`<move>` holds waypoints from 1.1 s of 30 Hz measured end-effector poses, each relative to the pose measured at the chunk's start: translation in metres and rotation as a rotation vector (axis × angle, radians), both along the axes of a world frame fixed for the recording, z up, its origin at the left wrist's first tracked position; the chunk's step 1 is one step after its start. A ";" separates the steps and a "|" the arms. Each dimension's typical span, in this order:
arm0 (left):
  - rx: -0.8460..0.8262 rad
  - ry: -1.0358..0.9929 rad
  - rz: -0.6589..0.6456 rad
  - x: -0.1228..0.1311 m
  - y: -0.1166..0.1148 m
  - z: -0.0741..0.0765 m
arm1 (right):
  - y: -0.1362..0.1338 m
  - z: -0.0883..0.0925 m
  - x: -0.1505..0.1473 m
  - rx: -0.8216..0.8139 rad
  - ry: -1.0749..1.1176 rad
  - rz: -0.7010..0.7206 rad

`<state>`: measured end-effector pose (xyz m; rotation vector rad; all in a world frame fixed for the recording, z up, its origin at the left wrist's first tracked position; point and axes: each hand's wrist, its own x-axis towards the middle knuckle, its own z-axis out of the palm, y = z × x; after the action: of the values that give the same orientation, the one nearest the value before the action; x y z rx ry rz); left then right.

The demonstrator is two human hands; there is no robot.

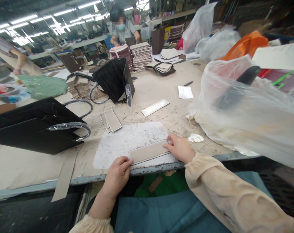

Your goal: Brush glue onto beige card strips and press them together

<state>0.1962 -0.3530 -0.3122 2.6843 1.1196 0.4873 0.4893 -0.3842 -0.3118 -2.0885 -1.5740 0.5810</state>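
A long beige panel with a dark edge [149,151] lies at the table's front, over a white sheet [108,149]. My left hand [118,173] pinches its left end between thumb and fingers. At the opposite end, my right hand [179,147] grips the panel's right corner, thumb on top. Beyond it lie two similar overlapping beige panels [112,119] and a shiny pale strip [155,107]. A crumpled scrap of film [196,138] sits just right of my right hand.
Black handbags [37,129] with plastic-wrapped handles stand at left. A large clear plastic bag [249,110] fills the right side. Stacked panels [141,55] rise at the back, near a masked co-worker [122,32]. A beige strip [64,181] overhangs the metal front edge [96,178].
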 end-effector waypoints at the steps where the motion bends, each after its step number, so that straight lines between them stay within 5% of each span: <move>1: -0.002 0.005 0.001 0.000 0.000 0.000 | 0.000 0.000 0.000 -0.002 0.003 0.002; 14: -0.025 0.025 0.028 0.002 -0.001 0.001 | -0.001 0.007 -0.002 -0.043 -0.013 0.033; 23: -0.024 0.061 0.036 0.004 -0.001 0.002 | -0.008 0.025 -0.013 -0.063 -0.379 0.058; 29: 0.030 0.041 0.005 0.001 0.002 -0.003 | -0.017 0.018 -0.066 0.273 -0.237 0.367; 33: 0.037 0.046 0.003 0.000 0.003 -0.005 | -0.023 -0.001 -0.102 0.316 -0.173 0.542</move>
<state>0.1962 -0.3502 -0.3169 2.7396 1.1372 0.4528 0.3873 -0.4073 -0.3129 -1.5102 -2.1896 0.2966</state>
